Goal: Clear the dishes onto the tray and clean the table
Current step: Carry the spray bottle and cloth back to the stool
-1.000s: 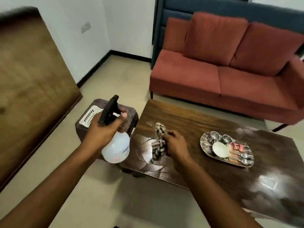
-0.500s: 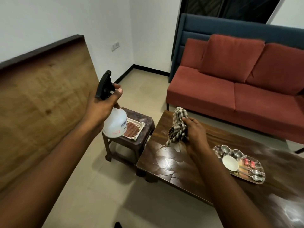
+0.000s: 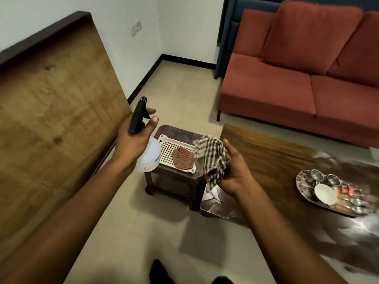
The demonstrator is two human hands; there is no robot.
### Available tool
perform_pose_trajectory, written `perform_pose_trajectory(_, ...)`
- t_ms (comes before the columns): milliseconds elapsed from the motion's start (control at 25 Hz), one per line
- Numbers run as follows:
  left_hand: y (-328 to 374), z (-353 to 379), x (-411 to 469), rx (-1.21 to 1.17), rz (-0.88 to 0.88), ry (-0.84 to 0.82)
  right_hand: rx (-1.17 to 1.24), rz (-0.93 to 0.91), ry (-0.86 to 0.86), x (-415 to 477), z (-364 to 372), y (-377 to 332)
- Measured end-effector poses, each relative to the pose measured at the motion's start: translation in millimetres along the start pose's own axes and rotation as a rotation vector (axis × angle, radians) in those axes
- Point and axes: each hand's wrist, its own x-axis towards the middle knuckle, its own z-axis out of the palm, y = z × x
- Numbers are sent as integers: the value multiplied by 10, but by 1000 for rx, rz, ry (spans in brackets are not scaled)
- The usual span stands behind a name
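Observation:
My left hand (image 3: 135, 138) grips a white spray bottle (image 3: 149, 157) by its black trigger head, above the left side of a small stool. A checked cloth (image 3: 211, 158) is bunched in my right hand (image 3: 235, 169), held in the air over the gap between the stool and the dark wooden table (image 3: 276, 160). On the table at the right lies a metal tray (image 3: 303, 196) carrying a white bowl (image 3: 325, 194), small steel cups (image 3: 316, 174) and spoons (image 3: 356, 203). Wet patches shine on the table's surface.
A small dark stool (image 3: 174, 177) left of the table bears a white slotted basket (image 3: 170, 153) with a red-striped cloth (image 3: 183, 158). A large wooden board (image 3: 51, 111) leans at the left. Behind the table stands a red sofa (image 3: 297, 83). Beige floor lies between them.
Both hands have shifted left off the table toward the stool; the cloth left the tabletop and now hangs beside the basket. The view has turned left and down.

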Motion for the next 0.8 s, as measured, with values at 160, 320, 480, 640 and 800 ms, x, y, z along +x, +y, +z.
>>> perform_pose_trajectory(160, -401, 6, 576, 91, -28, -38, -108, -19, 127, 535, 190, 180)
perform_pose_trajectory(320, -899, 168, 1127, 160, -96, -58, -169, -48, 236, 1253, 240, 164)
perform_pose_trajectory(480, -1520, 379, 1559, 213, -251, -113, -290, -9, 343, 2084, 138, 178)
perform_pose_trajectory(640, -2121, 521, 1801, 211, -343, -132, -376, 47, 405, 2772, 120, 335)
perform_pose_trajectory(800, -2720, 703, 1918, 228, -395, -170, -333, 76, 415, 3270, 154, 463)
